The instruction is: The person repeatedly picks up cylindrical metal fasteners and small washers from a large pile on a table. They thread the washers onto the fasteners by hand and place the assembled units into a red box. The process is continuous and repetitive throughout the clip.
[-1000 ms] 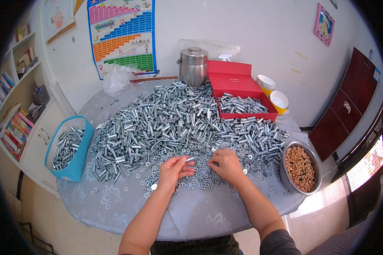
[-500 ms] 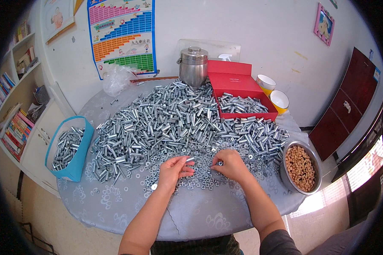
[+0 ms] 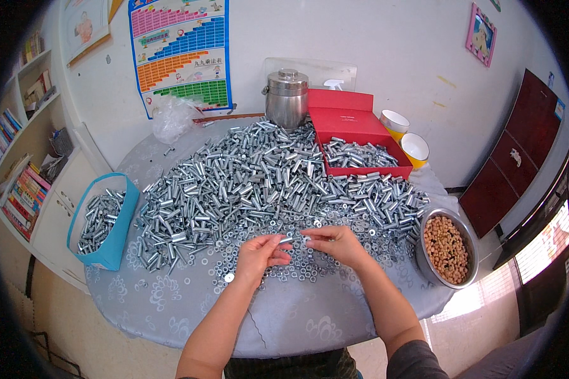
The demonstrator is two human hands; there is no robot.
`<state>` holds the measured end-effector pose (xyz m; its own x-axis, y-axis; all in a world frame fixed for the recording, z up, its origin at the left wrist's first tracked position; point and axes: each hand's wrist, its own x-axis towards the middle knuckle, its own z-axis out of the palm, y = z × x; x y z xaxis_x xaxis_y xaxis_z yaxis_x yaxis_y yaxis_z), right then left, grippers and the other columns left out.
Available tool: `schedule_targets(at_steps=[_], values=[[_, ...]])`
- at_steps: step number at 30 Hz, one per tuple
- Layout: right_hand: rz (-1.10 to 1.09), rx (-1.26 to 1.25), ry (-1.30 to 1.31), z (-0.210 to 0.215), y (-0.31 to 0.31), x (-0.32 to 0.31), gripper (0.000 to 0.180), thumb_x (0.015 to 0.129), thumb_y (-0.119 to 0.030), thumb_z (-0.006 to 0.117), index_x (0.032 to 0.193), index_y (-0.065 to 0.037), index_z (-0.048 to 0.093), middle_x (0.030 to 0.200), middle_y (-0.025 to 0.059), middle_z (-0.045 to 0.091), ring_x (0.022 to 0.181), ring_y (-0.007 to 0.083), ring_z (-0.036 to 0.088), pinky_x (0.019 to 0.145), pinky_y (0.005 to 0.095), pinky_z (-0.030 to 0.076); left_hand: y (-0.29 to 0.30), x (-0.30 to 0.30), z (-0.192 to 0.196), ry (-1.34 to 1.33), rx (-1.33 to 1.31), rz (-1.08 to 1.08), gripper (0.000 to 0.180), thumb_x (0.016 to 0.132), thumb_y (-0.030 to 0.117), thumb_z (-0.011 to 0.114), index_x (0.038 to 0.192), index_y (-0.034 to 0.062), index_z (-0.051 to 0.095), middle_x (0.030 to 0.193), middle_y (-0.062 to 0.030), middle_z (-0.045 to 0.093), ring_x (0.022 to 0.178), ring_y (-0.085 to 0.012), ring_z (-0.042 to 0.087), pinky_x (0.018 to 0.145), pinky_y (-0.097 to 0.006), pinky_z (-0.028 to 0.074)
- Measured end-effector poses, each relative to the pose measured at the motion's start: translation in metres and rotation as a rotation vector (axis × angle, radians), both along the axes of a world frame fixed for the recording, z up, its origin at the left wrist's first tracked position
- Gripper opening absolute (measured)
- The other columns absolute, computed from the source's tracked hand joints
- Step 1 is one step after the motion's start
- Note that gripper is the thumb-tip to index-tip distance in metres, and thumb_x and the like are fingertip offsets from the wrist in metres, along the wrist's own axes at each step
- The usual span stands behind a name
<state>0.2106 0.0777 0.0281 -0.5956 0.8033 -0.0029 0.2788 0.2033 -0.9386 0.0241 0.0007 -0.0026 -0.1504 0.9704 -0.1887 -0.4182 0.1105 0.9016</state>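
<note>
My left hand (image 3: pixel 258 259) pinches a short silvery bolt (image 3: pixel 287 240) between thumb and fingers, its free end pointing right. Facing it, my right hand (image 3: pixel 338 244) is closed at the fingertips on a small metal ring (image 3: pixel 306 237), which looks like a nut or washer. A narrow gap seems to separate the two pieces. Beneath both hands lie many loose nuts and washers (image 3: pixel 303 268) on the grey cloth. Just beyond them rises a wide heap of similar silvery bolts (image 3: pixel 234 183).
A blue fabric bin (image 3: pixel 128 211) of bolts stands left. At the back are a steel canister (image 3: pixel 287 101), an open red box (image 3: pixel 373 172) holding bolts, and two yellow-and-white bowls (image 3: pixel 415 150). Right, a metal bowl (image 3: pixel 431 273) of brown pieces sits near the table edge (image 3: pixel 171 340).
My right hand has lifted off the loose nuts and moved left toward the bolt, now with the small ring at its fingertips. My left hand has shifted only slightly.
</note>
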Motion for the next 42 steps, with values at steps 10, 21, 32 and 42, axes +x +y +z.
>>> schedule_targets(at_steps=[10,21,32,42], values=[[0.055,-0.079,0.141,0.003,-0.004,-0.005,0.023,0.076,-0.013,0.065,0.098,-0.007,0.065,0.082,0.0005,0.062,0.075,0.0062,0.053,0.067,0.0201,0.042,-0.004,0.0,0.003,-0.124,-0.032,-0.117,0.025,0.087,0.017,0.051,0.1,-0.0046,0.053,0.084,-0.0171,0.061,0.068,-0.0213,0.063,0.061,-0.029,0.054],[0.158,0.171,0.207,0.003,-0.005,-0.005,0.025,0.076,-0.011,0.064,0.101,-0.008,0.064,0.087,0.0037,0.059,0.08,0.0118,0.052,0.071,0.0228,0.041,-0.006,-0.002,0.004,-0.23,-0.013,-0.186,0.025,0.087,0.018,0.05,0.098,-0.0043,0.054,0.08,-0.015,0.061,0.067,-0.0212,0.063,0.06,-0.028,0.054],[-0.034,0.38,-0.199,0.012,0.004,0.01,0.017,0.07,-0.017,0.068,0.08,-0.003,0.065,0.075,0.0059,0.059,0.066,0.0155,0.055,0.062,0.0277,0.044,-0.003,-0.001,0.002,-0.155,0.013,-0.123,0.028,0.088,0.019,0.049,0.101,-0.0056,0.052,0.082,-0.016,0.061,0.067,-0.0205,0.062,0.058,-0.029,0.054],[0.073,0.858,-0.602,-0.014,0.005,0.016,0.017,0.063,-0.027,0.066,0.063,-0.011,0.063,0.065,0.0072,0.06,0.067,0.024,0.058,0.057,0.0355,0.044,-0.003,0.0,0.005,-0.151,0.005,-0.099,0.029,0.087,0.019,0.05,0.101,-0.0056,0.052,0.083,-0.0157,0.061,0.066,-0.0186,0.062,0.058,-0.027,0.054]])
